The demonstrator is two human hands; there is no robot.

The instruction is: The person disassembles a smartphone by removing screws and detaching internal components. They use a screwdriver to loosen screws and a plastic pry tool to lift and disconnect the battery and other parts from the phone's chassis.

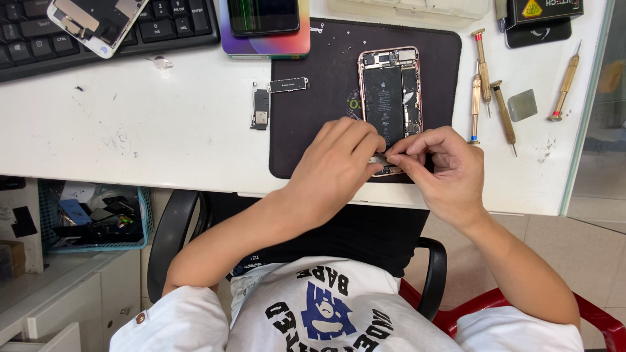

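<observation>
Just right of the frame's centre, an opened phone (390, 98) lies on a black mat (306, 117), its insides showing. The left hand (336, 166) and right hand (443, 166) meet at the phone's lower end, fingertips pinching a small silvery part (380, 159) between them. Brass screwdrivers (486, 91) lie right of the mat; loose parts (262, 107) lie at its left edge.
</observation>
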